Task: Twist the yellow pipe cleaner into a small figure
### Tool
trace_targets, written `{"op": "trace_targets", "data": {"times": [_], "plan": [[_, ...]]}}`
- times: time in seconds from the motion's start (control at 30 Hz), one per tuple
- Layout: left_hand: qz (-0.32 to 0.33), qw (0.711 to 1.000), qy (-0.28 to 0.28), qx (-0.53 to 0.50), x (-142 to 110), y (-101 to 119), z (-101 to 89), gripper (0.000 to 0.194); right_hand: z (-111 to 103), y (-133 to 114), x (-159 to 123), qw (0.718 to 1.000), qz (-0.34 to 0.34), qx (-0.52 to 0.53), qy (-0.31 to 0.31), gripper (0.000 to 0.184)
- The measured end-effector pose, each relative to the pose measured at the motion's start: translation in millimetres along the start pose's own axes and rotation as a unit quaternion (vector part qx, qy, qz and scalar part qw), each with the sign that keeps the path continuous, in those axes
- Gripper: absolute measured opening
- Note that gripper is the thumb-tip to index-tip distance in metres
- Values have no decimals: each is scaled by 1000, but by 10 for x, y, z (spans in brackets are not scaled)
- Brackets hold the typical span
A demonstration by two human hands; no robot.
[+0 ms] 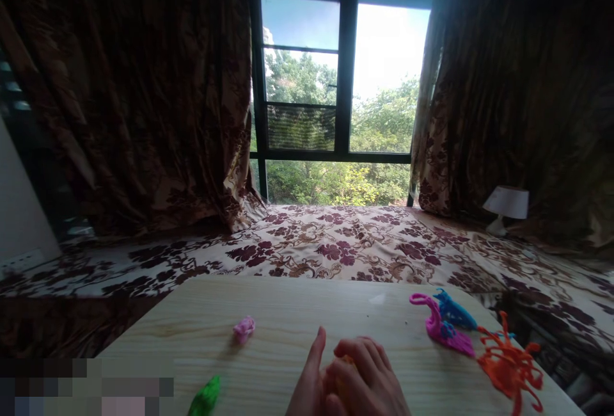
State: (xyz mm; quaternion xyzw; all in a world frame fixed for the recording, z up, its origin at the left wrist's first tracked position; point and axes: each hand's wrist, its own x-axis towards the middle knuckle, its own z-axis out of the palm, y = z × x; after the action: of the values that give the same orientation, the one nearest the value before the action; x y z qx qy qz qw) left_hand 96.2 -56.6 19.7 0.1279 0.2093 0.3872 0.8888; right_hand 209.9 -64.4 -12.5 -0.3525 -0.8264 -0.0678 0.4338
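My left hand (308,374) and my right hand (369,374) are cupped together at the near middle of the table, the left thumb pointing up. Between the palms a bit of a yellow-orange lump (346,361), seemingly modelling clay, shows; my right fingers curl over it and hide most of it. Left of the hands lie a crumpled pink clay lump (244,328) and, closer to me, a green clay piece (205,397). To the right are a magenta clay figure with a curved neck (446,333), a blue clay figure (455,310) and an orange clay figure with many thin arms (511,361).
The pale wooden table (297,301) has angled far corners. Beyond it, a flower-patterned cloth (336,249) covers a ledge below the window (307,128). Dark patterned curtains (182,96) hang at both sides. A small white lamp (507,203) stands at the right.
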Motion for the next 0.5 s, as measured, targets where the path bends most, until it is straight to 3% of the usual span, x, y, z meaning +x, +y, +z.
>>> {"op": "trace_targets", "data": {"times": [0.1, 0.2, 0.33, 0.5], "plan": [[-48, 996, -64, -27, -28, 6, -7, 46, 24, 38, -24, 1000, 22, -1, 1, 23], [-59, 993, -93, -36, -37, 8, -12, 48, 4, 92, -32, 999, 30, 1, 24, 22], [-58, 995, -75, -24, -27, -14, -18, 44, 1, 112, -51, 998, 51, 7, 25, 30], [-33, 998, -14, 41, -8, -44, -66, 40, 57, 7, -97, 989, 124, 66, 46, 44]]}}
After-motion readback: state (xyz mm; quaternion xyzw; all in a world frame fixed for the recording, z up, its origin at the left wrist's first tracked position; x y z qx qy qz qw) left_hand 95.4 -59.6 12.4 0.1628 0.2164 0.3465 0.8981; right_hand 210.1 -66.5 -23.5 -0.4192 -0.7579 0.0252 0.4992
